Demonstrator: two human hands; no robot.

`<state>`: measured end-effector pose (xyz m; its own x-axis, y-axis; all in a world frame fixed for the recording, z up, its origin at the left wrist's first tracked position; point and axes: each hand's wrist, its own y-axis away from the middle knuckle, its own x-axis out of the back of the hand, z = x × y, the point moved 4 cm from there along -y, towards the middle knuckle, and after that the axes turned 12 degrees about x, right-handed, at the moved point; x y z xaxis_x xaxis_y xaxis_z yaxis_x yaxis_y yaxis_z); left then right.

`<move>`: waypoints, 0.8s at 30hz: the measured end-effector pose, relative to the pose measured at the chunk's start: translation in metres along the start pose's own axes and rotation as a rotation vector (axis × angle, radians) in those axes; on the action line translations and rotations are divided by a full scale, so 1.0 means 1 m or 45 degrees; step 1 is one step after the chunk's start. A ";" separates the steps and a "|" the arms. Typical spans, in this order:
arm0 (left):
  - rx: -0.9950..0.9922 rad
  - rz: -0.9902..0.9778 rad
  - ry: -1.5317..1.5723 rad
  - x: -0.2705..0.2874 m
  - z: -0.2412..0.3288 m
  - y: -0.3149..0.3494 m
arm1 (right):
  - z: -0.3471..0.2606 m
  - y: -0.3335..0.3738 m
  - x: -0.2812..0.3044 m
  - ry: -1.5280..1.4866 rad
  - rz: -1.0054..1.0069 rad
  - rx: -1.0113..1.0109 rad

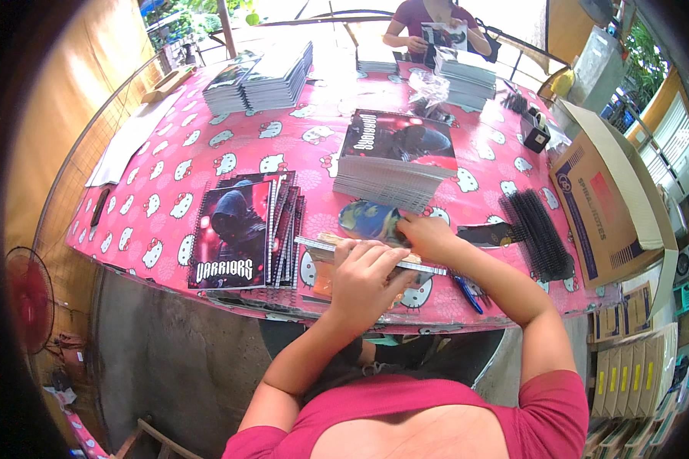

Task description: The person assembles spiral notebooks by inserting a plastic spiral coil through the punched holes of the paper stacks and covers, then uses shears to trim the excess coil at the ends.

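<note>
My left hand (371,271) is closed over a thin pad of sheets (432,268), held edge-up at the table's near side. Just beyond it, my right hand (430,236) has its fingers curled together at the right end of a blue-and-yellow patterned oval piece (367,220). What those fingertips grip, if anything, is hidden. Left of my hands lie several overlapping spiral notebooks (233,229) with a hooded figure on the cover. A tall stack of unbound pads (394,180) with a similar cover stands behind my hands.
Black spiral coils (540,233) lie to the right, near an open cardboard box (608,203). A blue pen (467,294) rests by the near edge. Further back are more stacks (272,80), a tape dispenser (535,130) and a person (436,30) holding a printed sheet.
</note>
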<state>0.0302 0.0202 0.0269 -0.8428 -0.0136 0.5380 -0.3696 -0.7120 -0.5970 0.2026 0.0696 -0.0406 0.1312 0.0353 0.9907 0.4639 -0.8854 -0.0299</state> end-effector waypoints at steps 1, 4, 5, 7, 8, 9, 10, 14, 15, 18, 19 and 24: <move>0.026 0.016 0.012 0.000 0.001 -0.001 | 0.007 0.004 -0.001 0.009 -0.033 -0.029; -0.027 0.010 0.009 0.004 -0.001 -0.003 | 0.023 0.028 0.014 -0.357 0.225 -0.134; -0.018 0.011 -0.002 0.005 -0.002 -0.003 | 0.022 0.043 0.036 -0.723 0.459 -0.117; -0.004 0.019 -0.001 0.002 -0.002 -0.005 | 0.023 0.070 0.049 -1.605 0.816 0.054; -0.007 0.030 0.026 -0.002 -0.001 -0.006 | 0.033 0.083 0.042 -1.362 0.696 -0.055; -0.008 0.034 0.043 -0.003 -0.001 -0.006 | 0.041 0.093 0.034 -1.109 0.554 -0.143; -0.008 0.038 0.059 -0.004 -0.002 -0.007 | 0.050 0.102 0.029 -0.866 0.400 -0.204; 0.016 0.017 0.059 0.001 -0.004 -0.006 | 0.031 0.095 0.048 -1.401 0.701 -0.354; 0.063 -0.056 0.062 0.000 -0.005 -0.006 | 0.028 0.099 0.041 -1.888 0.815 -0.537; 0.113 0.076 -0.173 0.013 0.002 -0.014 | 0.016 0.075 0.055 -1.310 0.509 -0.051; 0.132 0.082 -0.257 0.019 0.000 -0.012 | 0.021 0.072 0.049 -1.097 0.540 -0.123; 0.213 0.027 -0.144 0.034 -0.028 -0.012 | -0.003 0.056 0.061 -1.370 0.575 0.316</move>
<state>-0.0046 0.0481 0.0358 -0.7972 -0.1019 0.5950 -0.2737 -0.8175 -0.5067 0.2341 0.0211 0.0186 0.9383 0.2185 0.2679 0.3279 -0.8080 -0.4895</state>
